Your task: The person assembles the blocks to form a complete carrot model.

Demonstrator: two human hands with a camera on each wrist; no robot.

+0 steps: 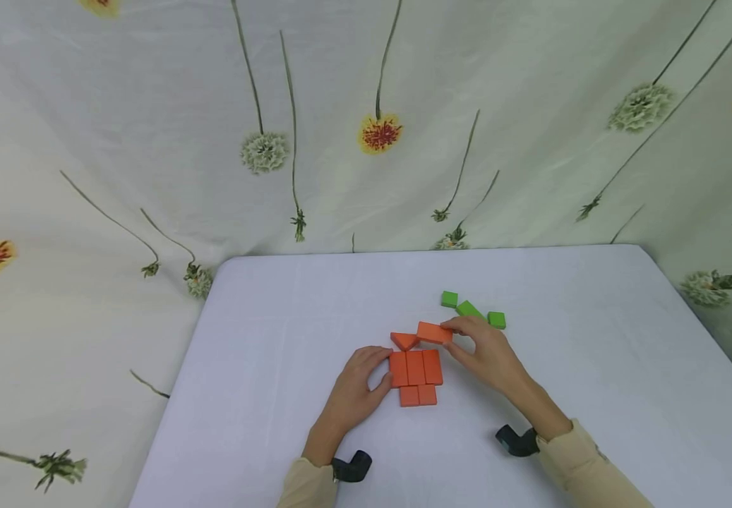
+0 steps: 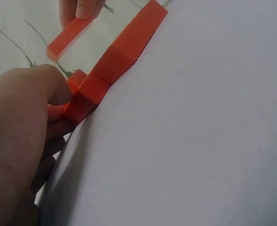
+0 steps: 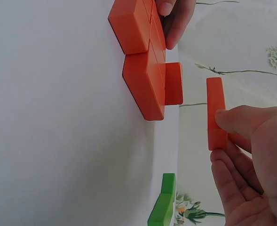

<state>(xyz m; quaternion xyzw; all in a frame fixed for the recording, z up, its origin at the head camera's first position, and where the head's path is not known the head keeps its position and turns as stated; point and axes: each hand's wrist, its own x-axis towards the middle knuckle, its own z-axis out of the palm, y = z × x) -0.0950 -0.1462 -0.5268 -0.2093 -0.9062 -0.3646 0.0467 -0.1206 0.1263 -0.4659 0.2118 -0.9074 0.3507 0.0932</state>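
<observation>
My right hand (image 1: 483,351) pinches an orange rectangular block (image 1: 432,332) between thumb and fingers. In the right wrist view that block (image 3: 216,113) is held up off the table. Beneath it, three orange rectangular blocks (image 1: 415,368) lie side by side, with two smaller orange blocks (image 1: 418,395) against their near edge. An orange triangular block (image 1: 405,341) sits at their far left edge, its point toward them. My left hand (image 1: 359,384) rests against the left side of the leftmost rectangular block, thumb and fingers apart; its fingertips are partly hidden in the left wrist view.
Behind my right hand lie two small green blocks, one at the left (image 1: 450,299) and one at the right (image 1: 496,320), with a longer green block (image 1: 469,309) between them. A white-covered table (image 1: 264,339) bears everything. A flower-patterned cloth (image 1: 334,190) hangs behind it.
</observation>
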